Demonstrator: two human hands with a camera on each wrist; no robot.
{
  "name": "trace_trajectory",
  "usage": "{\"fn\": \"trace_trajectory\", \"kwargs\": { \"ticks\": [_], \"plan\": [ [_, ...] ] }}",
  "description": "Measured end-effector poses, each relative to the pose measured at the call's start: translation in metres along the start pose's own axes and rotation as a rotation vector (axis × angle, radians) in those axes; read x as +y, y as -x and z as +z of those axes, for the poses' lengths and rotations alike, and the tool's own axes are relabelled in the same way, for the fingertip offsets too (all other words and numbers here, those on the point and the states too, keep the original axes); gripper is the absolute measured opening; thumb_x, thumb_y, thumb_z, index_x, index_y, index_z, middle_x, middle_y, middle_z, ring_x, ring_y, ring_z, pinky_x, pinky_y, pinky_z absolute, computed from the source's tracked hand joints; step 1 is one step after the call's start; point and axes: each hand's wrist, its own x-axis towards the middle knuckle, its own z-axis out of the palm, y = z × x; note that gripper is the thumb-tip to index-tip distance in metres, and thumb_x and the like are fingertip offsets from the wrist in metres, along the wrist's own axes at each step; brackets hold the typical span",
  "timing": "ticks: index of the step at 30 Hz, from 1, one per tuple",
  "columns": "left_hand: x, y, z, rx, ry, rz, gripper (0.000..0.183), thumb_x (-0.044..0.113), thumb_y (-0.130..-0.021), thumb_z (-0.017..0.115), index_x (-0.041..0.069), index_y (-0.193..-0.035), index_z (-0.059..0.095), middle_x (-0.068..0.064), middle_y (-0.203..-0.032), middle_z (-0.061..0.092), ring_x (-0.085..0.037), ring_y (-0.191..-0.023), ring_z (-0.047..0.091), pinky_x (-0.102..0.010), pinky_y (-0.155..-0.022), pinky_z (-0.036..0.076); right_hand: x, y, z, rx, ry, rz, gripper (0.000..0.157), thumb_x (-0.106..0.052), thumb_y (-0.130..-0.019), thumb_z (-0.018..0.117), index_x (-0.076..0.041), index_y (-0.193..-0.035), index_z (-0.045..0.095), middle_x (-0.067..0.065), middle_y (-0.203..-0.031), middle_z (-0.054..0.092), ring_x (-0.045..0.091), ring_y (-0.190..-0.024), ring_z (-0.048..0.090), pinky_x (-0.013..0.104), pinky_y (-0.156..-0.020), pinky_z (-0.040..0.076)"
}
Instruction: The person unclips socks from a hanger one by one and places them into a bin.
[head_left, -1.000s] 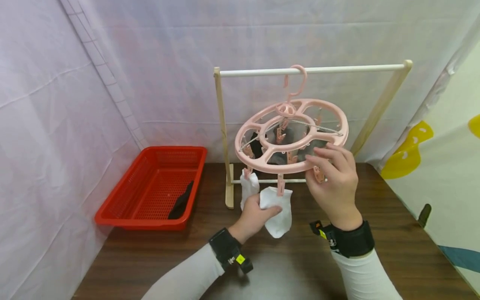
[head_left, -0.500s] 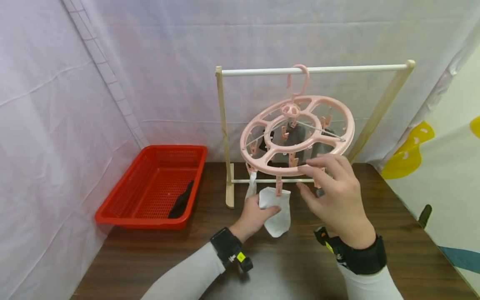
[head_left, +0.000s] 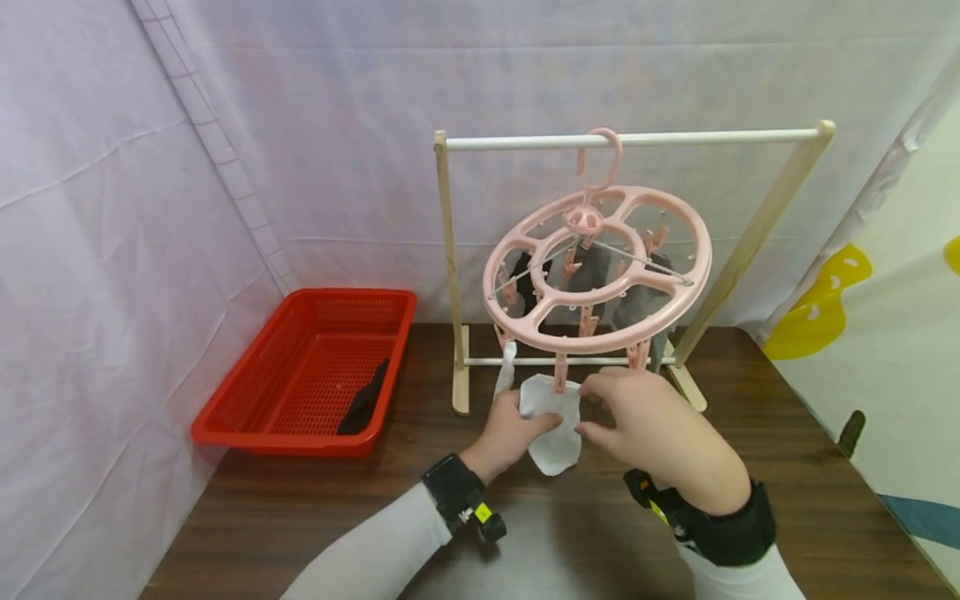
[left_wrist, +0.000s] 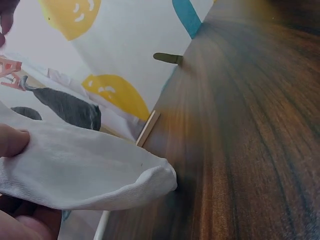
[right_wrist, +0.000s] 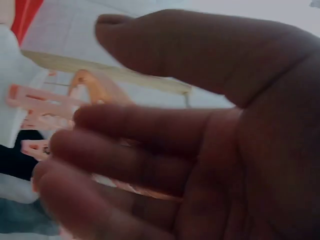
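Note:
A white sock (head_left: 553, 454) hangs from a pink clip (head_left: 561, 373) at the front of the round pink clip hanger (head_left: 592, 342). My left hand (head_left: 508, 437) pinches that sock at its left side, thumb in front; the left wrist view shows the cloth between thumb and fingers. Close to the sock's upper right edge is my right hand (head_left: 660, 429), thumb and fingers apart with nothing between them in the right wrist view. Whether its fingertips touch the sock is unclear. Another white sock (head_left: 506, 371), seen edge-on, hangs just left.
The hanger hooks over the white rail (head_left: 720, 136) of a wooden-legged rack. Grey and black socks (head_left: 592, 268) hang behind its ring. On the left stands a red basket (head_left: 217, 435) with a dark sock (head_left: 365, 400) inside. Fabric walls surround the brown table (head_left: 555, 550).
My right hand has come away from the hanger's right rim and moved down and left to the held sock. The hanger has swung slightly right. My left hand keeps its pinch.

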Motion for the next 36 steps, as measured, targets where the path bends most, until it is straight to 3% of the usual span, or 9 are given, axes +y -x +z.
{"fn": "trace_trajectory", "kwargs": {
  "ticks": [6, 9, 13, 18, 21, 28, 36],
  "plan": [
    [-0.002, 0.0, 0.002, 0.017, -0.046, -0.001, 0.04, 0.016, -0.077, 0.08, 0.0, -0.111, 0.068, -0.014, -0.108, 0.072, -0.021, -0.097, 0.068, -0.034, -0.083, 0.055, 0.021, -0.014, 0.02, -0.069, -0.073, 0.066, 0.023, -0.027, -0.076, 0.08, -0.014, -0.092, 0.069, -0.008, -0.077, 0.062, 0.011, -0.07, 0.058, 0.036, -0.066, 0.049],
    [0.005, 0.003, 0.002, 0.014, -0.048, -0.014, 0.04, 0.012, -0.077, 0.079, -0.002, -0.112, 0.067, -0.016, -0.11, 0.071, -0.023, -0.1, 0.067, -0.036, -0.086, 0.055, 0.034, -0.022, 0.031, -0.061, -0.147, 0.071, 0.031, -0.025, -0.077, 0.08, -0.017, -0.103, 0.065, -0.004, -0.087, 0.066, 0.012, -0.078, 0.062, 0.036, -0.07, 0.052],
    [0.023, 0.01, 0.001, 0.006, -0.069, -0.007, 0.037, 0.008, -0.077, 0.077, -0.004, -0.111, 0.067, -0.018, -0.109, 0.071, -0.023, -0.1, 0.068, -0.035, -0.086, 0.055, 0.05, -0.031, 0.044, -0.052, -0.32, 0.037, 0.037, -0.023, -0.079, 0.079, -0.024, -0.11, 0.059, -0.004, -0.101, 0.067, 0.012, -0.089, 0.066, 0.035, -0.077, 0.056],
    [0.034, 0.014, 0.001, 0.003, -0.079, 0.009, 0.035, 0.006, -0.078, 0.077, -0.004, -0.11, 0.067, -0.018, -0.108, 0.072, -0.021, -0.097, 0.068, -0.033, -0.085, 0.055, 0.062, -0.037, 0.057, -0.043, -0.532, -0.016, 0.025, -0.021, -0.083, 0.077, -0.026, -0.101, 0.059, -0.006, -0.094, 0.065, 0.01, -0.087, 0.066, 0.033, -0.074, 0.056],
    [0.035, 0.014, 0.001, 0.002, -0.066, 0.01, 0.036, 0.006, -0.078, 0.077, -0.004, -0.111, 0.067, -0.018, -0.108, 0.072, -0.02, -0.097, 0.068, -0.033, -0.085, 0.055, 0.064, -0.039, 0.059, -0.026, -0.628, 0.014, 0.018, -0.021, -0.084, 0.075, -0.022, -0.097, 0.063, -0.003, -0.09, 0.067, 0.013, -0.084, 0.067, 0.033, -0.071, 0.057],
    [0.035, 0.013, 0.002, 0.003, -0.071, 0.006, 0.037, 0.006, -0.077, 0.078, -0.004, -0.111, 0.067, -0.019, -0.107, 0.072, -0.021, -0.096, 0.069, -0.033, -0.084, 0.055, 0.049, -0.04, 0.042, -0.004, -0.849, 0.063, 0.009, -0.008, -0.09, 0.067, -0.003, -0.096, 0.065, 0.02, -0.087, 0.069, 0.034, -0.081, 0.067, 0.033, -0.069, 0.054],
    [0.036, 0.013, 0.001, -0.005, -0.063, 0.015, 0.035, 0.004, -0.078, 0.077, -0.004, -0.111, 0.067, -0.018, -0.106, 0.072, -0.018, -0.095, 0.068, -0.031, -0.083, 0.055, 0.046, -0.043, 0.045, 0.032, -0.951, 0.059, 0.006, -0.003, -0.089, 0.066, -0.004, -0.095, 0.063, 0.026, -0.083, 0.067, 0.039, -0.076, 0.066, 0.034, -0.065, 0.053]
  ]
}}
